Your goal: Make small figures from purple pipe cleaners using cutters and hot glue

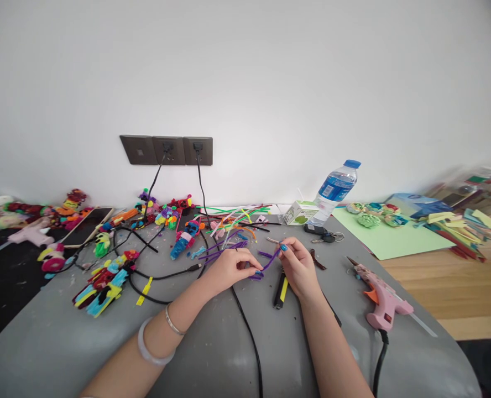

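A purple pipe cleaner [272, 260] is stretched between my two hands above the middle of the grey table. My left hand [236, 269] pinches its lower end between thumb and fingers. With the fingertips, my right hand [296, 265] grips the upper end. Beneath and behind them lie more purple pipe cleaners [218, 253] and a loose pile of coloured ones [239, 218]. A black and yellow tool handle [281, 290] rests on the table just below my right hand; the rest of that tool is partly hidden.
A pink glue gun [382, 301] with a black cord lies at right. Behind stand a drink carton [299, 213] and a tilted water bottle [337, 188], with keys [328, 236] nearby. Fuzzy figures [106, 282], cables [158, 278] and a phone [87, 225] occupy the left. Green paper [398, 237] lies right.
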{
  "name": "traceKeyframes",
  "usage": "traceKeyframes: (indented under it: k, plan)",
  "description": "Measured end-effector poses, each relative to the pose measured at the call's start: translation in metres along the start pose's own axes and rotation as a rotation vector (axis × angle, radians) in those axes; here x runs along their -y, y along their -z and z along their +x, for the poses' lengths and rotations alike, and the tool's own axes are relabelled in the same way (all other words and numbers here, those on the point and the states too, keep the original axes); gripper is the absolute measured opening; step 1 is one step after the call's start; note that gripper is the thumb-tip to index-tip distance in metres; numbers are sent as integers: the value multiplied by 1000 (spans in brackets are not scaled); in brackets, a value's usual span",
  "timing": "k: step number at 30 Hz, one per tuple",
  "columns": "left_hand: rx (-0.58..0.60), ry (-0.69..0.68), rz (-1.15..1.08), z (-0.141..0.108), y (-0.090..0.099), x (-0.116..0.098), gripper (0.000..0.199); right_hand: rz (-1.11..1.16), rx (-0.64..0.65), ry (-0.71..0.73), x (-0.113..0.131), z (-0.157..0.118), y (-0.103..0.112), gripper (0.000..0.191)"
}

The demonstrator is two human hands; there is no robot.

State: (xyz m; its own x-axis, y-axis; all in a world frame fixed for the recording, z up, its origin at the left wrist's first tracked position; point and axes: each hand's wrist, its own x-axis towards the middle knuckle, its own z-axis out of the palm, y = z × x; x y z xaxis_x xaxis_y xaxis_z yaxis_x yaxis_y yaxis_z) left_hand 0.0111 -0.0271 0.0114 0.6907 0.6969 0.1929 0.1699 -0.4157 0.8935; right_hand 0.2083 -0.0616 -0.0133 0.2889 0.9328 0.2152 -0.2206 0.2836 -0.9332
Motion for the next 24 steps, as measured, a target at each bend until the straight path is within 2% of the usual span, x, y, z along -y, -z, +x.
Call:
traceKeyframes:
  k: [24]
  plan:
    - [-6, -8, -2, 0, 0, -1, 15, -2, -1, 10, -1, 1, 0, 26]
